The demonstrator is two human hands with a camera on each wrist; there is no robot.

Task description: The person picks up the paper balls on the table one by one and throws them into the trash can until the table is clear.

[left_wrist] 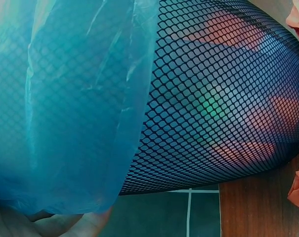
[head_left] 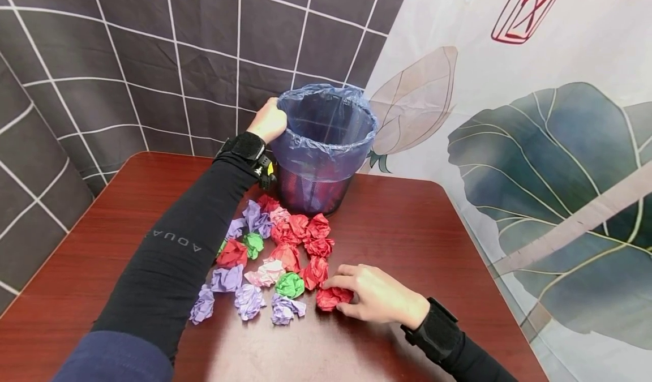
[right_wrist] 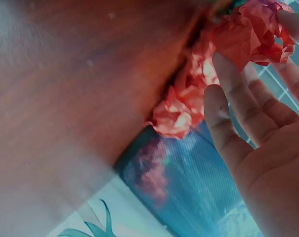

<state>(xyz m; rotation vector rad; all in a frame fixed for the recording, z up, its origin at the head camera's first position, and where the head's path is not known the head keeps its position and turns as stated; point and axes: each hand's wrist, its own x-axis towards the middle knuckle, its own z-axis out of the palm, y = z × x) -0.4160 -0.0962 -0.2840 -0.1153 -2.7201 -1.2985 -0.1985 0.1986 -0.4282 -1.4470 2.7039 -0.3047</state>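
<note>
My left hand [head_left: 268, 121] grips the rim of a black mesh wastebasket [head_left: 311, 192] lined with a blue plastic bag [head_left: 326, 158]. Through the mesh in the left wrist view, red and green shapes show inside the basket. Down at the near right of the pile, my right hand [head_left: 379, 294] has its thumb and fingers around a red crumpled paper ball [head_left: 333, 298]. That ball [right_wrist: 260, 34] sits between thumb and fingertips in the right wrist view. Beside it lie a red ball [head_left: 314, 273] and a green ball [head_left: 290, 285].
Several more crumpled paper balls in purple [head_left: 249, 301], pink [head_left: 266, 273], green [head_left: 253, 245] and red [head_left: 319, 226] spread over the brown table [head_left: 407, 229] before the basket. My left arm reaches over the pile's left side. A tiled-pattern cloth [head_left: 204, 48] hangs behind.
</note>
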